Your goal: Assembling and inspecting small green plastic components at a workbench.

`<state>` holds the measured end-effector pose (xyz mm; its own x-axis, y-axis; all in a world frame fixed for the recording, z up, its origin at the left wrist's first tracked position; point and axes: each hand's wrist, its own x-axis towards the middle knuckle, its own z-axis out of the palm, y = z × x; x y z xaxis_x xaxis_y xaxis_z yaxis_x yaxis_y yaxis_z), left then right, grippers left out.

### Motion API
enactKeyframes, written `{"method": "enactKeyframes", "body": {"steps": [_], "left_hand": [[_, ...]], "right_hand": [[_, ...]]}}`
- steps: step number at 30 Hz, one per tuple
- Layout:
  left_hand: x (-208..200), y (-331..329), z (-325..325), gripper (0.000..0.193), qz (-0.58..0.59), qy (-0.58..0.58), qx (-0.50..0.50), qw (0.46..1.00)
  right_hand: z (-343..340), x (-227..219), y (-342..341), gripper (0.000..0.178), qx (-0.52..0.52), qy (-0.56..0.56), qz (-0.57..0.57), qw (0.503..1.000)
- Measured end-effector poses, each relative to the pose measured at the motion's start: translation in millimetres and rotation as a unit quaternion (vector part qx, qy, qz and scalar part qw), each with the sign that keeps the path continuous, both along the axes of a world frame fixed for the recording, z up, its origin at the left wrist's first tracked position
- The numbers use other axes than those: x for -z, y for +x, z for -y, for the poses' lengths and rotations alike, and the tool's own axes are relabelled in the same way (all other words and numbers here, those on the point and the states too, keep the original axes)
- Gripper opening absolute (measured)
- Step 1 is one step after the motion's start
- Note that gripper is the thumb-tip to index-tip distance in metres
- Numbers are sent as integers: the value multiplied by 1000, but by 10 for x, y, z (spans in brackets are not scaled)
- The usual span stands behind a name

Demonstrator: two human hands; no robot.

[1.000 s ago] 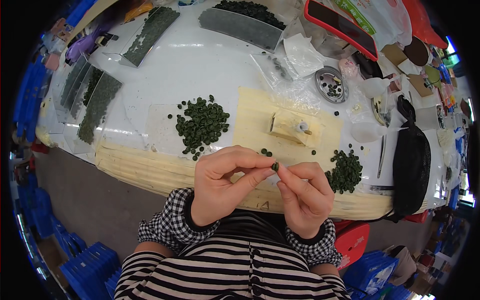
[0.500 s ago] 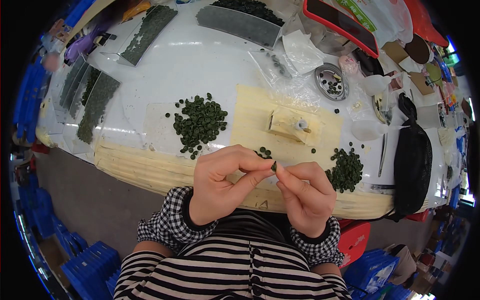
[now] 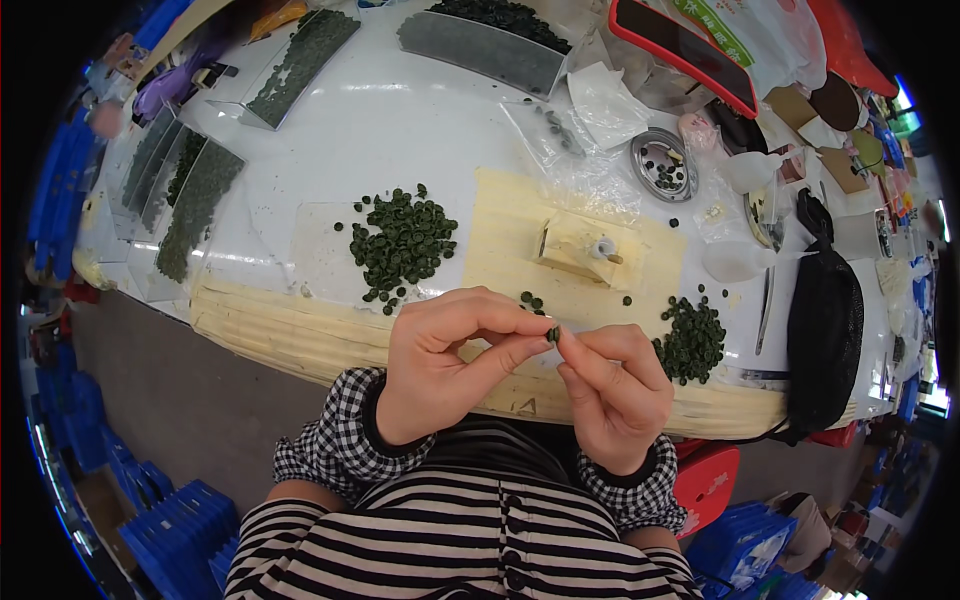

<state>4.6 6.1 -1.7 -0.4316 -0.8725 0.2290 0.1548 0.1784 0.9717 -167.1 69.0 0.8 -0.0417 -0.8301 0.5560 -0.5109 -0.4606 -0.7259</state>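
Your left hand [image 3: 440, 365] and right hand [image 3: 615, 385] meet in front of your chest, just short of the counter [image 3: 400, 130] edge. Both pinch one small dark green disc [image 3: 553, 334] between thumb and fingertips, the hands touching at that point. On the counter beyond the left hand lies a loose pile of discs [image 3: 400, 245] on a clear sheet. A second pile [image 3: 690, 338] sits just beyond the right hand. Between the piles, on a yellow mat [image 3: 510, 225], stands a small block [image 3: 580, 245].
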Motion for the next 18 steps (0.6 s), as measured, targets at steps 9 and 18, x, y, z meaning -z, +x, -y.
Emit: {"method": "enactKeyframes", "body": {"steps": [9, 18], "left_hand": [[29, 11, -26, 15, -38, 71, 17, 997], [37, 15, -16, 15, 3, 22, -3, 1000]], "right_hand": [[18, -3, -22, 35, -25, -23, -40, 999], [20, 4, -6, 36, -21, -6, -21, 1000]]}}
